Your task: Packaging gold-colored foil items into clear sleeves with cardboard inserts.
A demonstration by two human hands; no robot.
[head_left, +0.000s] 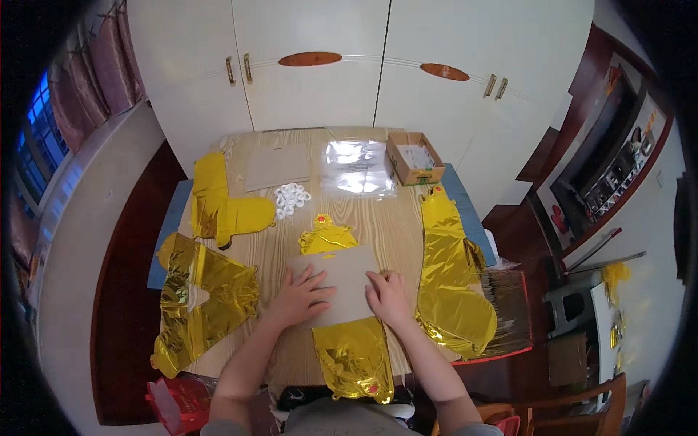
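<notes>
Cardboard sheet [350, 280] under the fingers [318, 295]

A tall cream-white cabinet [313, 102] with flat doors stands behind the far edge of the tabletop [396, 232], fitted with slim brass-coloured handles [247, 67] and oval reddish-brown inlays [310, 59]. At the upper left, a dusky pink curtain [93, 73] hangs beside a barred window [41, 138]. A glossy red bag [178, 404] sits near the tabletop's lower left corner. To the right are a grey-green plastic stool [568, 308] and, lower down, a brown wooden-framed chair [616, 403]. Dark reddish-brown flooring [123, 327] shows at the left.
</notes>
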